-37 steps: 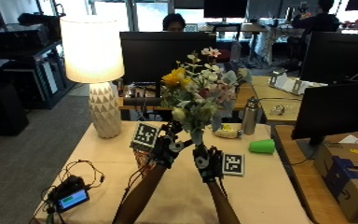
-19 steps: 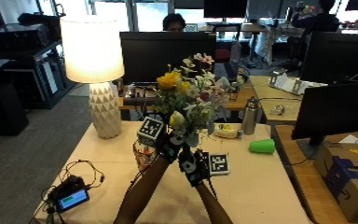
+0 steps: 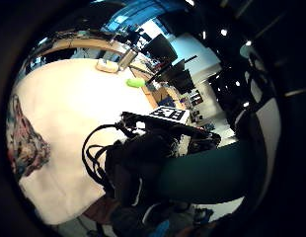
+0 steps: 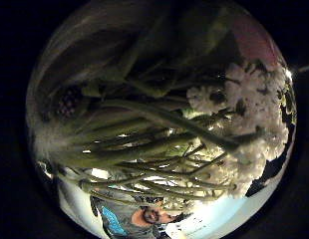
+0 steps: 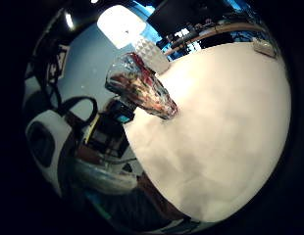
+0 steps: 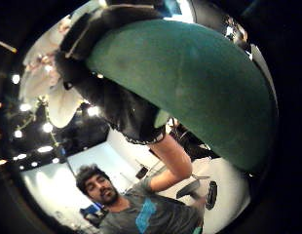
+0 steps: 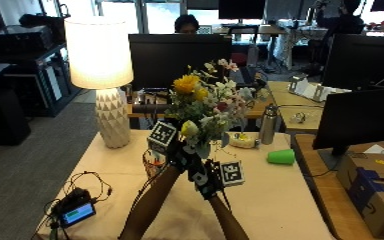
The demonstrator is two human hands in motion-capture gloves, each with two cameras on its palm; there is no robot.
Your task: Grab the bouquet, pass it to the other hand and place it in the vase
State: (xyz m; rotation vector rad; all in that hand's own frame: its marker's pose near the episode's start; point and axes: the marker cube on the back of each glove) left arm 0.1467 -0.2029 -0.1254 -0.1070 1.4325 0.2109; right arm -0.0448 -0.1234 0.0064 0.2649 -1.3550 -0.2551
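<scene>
Bouquet (image 7: 205, 107) shifted left over vase (image 7: 153, 162), lamp (image 7: 102, 75) behind, cup (image 7: 281, 156) right

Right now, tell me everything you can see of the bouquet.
The bouquet is a mixed bunch: a yellow bloom at the top, white and pale flowers, a few pink and dark red ones, and green leaves. It stands roughly upright in the air above the table, heads up and stems down. The left hand grips the stems, which show pale green and bundled in that hand's thumb side palm view. The right hand is just below; whether it touches the stems cannot be told. The vase is near the stems, and the bouquet is not yet in it.
</scene>
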